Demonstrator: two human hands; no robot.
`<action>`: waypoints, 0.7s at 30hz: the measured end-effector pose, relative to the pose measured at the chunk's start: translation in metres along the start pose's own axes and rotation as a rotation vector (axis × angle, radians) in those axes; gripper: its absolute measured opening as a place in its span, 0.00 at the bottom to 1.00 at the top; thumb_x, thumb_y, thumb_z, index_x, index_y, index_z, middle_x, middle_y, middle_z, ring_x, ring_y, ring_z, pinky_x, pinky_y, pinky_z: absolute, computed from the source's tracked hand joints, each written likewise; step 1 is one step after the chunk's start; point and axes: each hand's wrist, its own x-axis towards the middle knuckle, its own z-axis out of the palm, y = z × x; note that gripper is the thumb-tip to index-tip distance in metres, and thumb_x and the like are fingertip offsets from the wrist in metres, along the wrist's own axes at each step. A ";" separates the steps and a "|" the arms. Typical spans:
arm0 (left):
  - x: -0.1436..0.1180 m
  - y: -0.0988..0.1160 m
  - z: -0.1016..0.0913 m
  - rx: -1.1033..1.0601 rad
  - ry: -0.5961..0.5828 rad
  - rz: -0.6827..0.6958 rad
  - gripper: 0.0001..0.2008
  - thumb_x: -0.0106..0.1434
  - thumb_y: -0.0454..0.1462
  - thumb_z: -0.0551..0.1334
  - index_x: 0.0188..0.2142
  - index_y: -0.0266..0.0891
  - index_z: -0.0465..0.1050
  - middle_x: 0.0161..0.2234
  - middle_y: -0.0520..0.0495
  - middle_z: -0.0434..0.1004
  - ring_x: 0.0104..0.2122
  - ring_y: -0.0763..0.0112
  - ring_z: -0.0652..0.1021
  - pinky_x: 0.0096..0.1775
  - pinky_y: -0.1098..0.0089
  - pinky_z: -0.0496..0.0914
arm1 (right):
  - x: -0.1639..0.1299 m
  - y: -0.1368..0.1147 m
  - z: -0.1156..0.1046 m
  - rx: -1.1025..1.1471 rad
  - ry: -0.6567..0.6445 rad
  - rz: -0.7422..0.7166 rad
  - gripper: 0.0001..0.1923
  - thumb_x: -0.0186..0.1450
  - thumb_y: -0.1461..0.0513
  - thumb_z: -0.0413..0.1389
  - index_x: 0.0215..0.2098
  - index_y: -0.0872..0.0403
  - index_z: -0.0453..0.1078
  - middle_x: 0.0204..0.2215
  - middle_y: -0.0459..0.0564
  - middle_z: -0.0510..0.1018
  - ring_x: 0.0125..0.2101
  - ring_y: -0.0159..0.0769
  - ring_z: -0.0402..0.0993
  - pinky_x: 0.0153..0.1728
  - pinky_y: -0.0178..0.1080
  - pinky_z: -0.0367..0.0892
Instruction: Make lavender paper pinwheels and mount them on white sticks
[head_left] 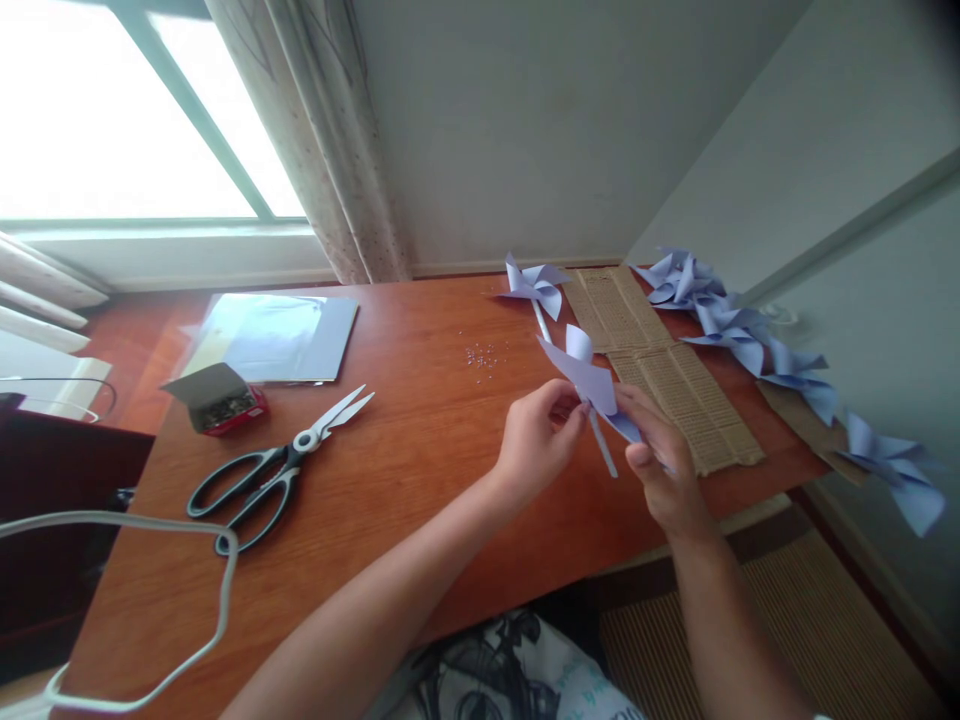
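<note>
In front of me, over the table, is a pale lilac paper pinwheel [592, 382] with curled blades. My left hand [541, 430] pinches at its near side with thumb and forefinger; the exact spot is hidden. From the right, my right hand [664, 455] grips a blade between thumb and fingers. A thin white stick [605, 452] shows below the paper; I cannot tell whether it joins this pinwheel or the one behind. Farther back lies another pinwheel [534, 283] on a white stick. Small shiny bits [480, 358] are scattered left of my hands.
Black-and-grey scissors [300, 450] lie spread at left, beside an open small red box [234, 410] of small metal pieces. Behind is a plastic-wrapped paper pack [270, 335]. Corrugated cardboard [667, 385] and several finished pinwheels [731, 330] line the right. A white cable [221, 610] loops at lower left.
</note>
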 end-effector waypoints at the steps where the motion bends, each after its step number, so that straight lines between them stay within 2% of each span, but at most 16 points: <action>1: 0.000 0.001 -0.002 0.038 0.002 0.034 0.04 0.67 0.36 0.61 0.38 0.38 0.75 0.35 0.46 0.82 0.34 0.68 0.81 0.38 0.69 0.74 | 0.000 -0.001 -0.002 0.009 -0.024 -0.001 0.36 0.65 0.34 0.49 0.59 0.46 0.73 0.57 0.55 0.73 0.58 0.53 0.69 0.57 0.49 0.66; 6: -0.001 0.004 -0.008 0.240 0.025 0.168 0.04 0.66 0.34 0.60 0.38 0.39 0.73 0.34 0.47 0.81 0.33 0.68 0.79 0.38 0.69 0.73 | -0.002 -0.006 -0.013 0.018 -0.136 0.011 0.44 0.61 0.29 0.45 0.63 0.45 0.70 0.64 0.54 0.69 0.65 0.57 0.62 0.63 0.51 0.62; 10: -0.002 0.008 -0.011 0.363 0.040 0.234 0.03 0.66 0.34 0.59 0.37 0.39 0.72 0.35 0.46 0.81 0.33 0.67 0.79 0.38 0.68 0.72 | -0.003 -0.010 -0.022 0.024 -0.195 0.021 0.44 0.62 0.30 0.45 0.65 0.43 0.67 0.67 0.51 0.66 0.68 0.55 0.57 0.66 0.50 0.59; 14: -0.002 0.010 -0.012 0.493 0.024 0.269 0.05 0.67 0.33 0.57 0.40 0.40 0.72 0.39 0.45 0.81 0.37 0.66 0.80 0.41 0.67 0.72 | 0.000 -0.019 -0.023 -0.060 -0.251 0.012 0.34 0.66 0.41 0.57 0.66 0.44 0.64 0.65 0.52 0.68 0.66 0.52 0.61 0.65 0.47 0.60; 17: -0.002 0.013 -0.012 0.593 0.022 0.265 0.04 0.67 0.34 0.57 0.38 0.40 0.71 0.38 0.45 0.81 0.37 0.65 0.80 0.40 0.66 0.73 | 0.003 -0.024 -0.017 -0.174 -0.189 -0.019 0.30 0.64 0.52 0.65 0.62 0.46 0.67 0.60 0.53 0.73 0.60 0.49 0.69 0.62 0.46 0.64; 21: -0.001 0.019 -0.013 0.655 -0.001 0.265 0.06 0.67 0.34 0.57 0.40 0.40 0.72 0.39 0.44 0.82 0.40 0.63 0.81 0.42 0.65 0.73 | 0.003 -0.029 -0.009 -0.225 -0.103 0.012 0.28 0.63 0.56 0.66 0.60 0.48 0.68 0.55 0.53 0.77 0.55 0.48 0.74 0.58 0.47 0.68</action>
